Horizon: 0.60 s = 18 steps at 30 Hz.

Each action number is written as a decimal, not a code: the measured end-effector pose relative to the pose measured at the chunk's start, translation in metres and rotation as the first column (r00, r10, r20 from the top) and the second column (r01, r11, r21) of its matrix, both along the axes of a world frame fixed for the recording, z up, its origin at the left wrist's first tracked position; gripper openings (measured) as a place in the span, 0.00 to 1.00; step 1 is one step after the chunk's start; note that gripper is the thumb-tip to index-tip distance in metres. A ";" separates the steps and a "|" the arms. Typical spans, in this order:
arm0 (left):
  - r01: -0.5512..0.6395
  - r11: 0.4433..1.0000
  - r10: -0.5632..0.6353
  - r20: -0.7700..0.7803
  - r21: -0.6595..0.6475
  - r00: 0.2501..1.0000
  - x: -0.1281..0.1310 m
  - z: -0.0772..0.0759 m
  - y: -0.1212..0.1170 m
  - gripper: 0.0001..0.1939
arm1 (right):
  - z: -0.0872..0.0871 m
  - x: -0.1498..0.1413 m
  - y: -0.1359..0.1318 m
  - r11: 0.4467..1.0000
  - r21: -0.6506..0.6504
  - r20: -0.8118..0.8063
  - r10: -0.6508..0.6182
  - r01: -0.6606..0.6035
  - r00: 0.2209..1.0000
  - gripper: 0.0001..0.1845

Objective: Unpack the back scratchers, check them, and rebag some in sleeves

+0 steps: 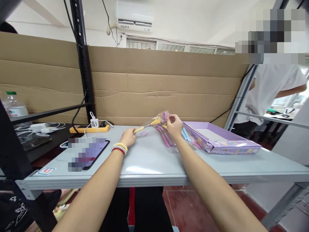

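The left hand [128, 137] covers one end of a pale yellow whisk-like utensil [139, 129]; the right hand [174, 126] hides part of a clear plastic-wrapped bundle of slim pink and blue sticks [165, 137]. Print on the small pink card tag [166, 115] is too tiny to read, as is the lettering on the white rectangular sticker with a blue border [47, 171]. Coarse blocks obscure much of the black-edged flat phone [101, 151] and the head of a person in a white shirt [269, 87] (whose legs are mostly hidden).
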<state>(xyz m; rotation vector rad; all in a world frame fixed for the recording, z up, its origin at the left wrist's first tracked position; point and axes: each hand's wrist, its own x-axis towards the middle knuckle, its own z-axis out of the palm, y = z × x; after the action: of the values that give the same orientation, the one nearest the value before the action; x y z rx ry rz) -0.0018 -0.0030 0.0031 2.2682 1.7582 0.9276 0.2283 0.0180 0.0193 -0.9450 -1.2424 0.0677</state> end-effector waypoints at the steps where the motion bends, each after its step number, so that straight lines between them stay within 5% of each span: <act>1: -0.003 1.000 0.003 -0.011 -0.003 1.000 0.000 0.000 -0.001 0.18 | -0.002 0.005 0.001 0.998 0.020 -0.008 -0.066 0.066 0.998 0.11; 4: -0.004 1.000 0.004 -0.031 0.000 0.999 0.000 0.001 -0.003 0.18 | -0.008 0.016 0.000 0.980 0.031 0.037 -0.198 0.197 0.979 0.10; 12: 0.032 0.999 -0.031 -0.049 0.017 0.998 0.001 0.000 -0.003 0.19 | -0.020 0.016 -0.004 0.947 0.193 0.229 -0.298 0.256 0.927 0.03; 18: 0.086 0.995 -0.083 -0.064 0.042 0.994 0.004 -0.001 -0.003 0.17 | -0.024 0.013 0.000 0.919 0.181 0.244 -0.387 0.351 0.889 0.06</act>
<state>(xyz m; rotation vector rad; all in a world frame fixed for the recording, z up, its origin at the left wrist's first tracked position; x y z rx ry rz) 0.0023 -0.0058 0.0016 2.4041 1.6671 0.8988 0.2413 0.0183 -0.0049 -1.0851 -1.2803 -0.4592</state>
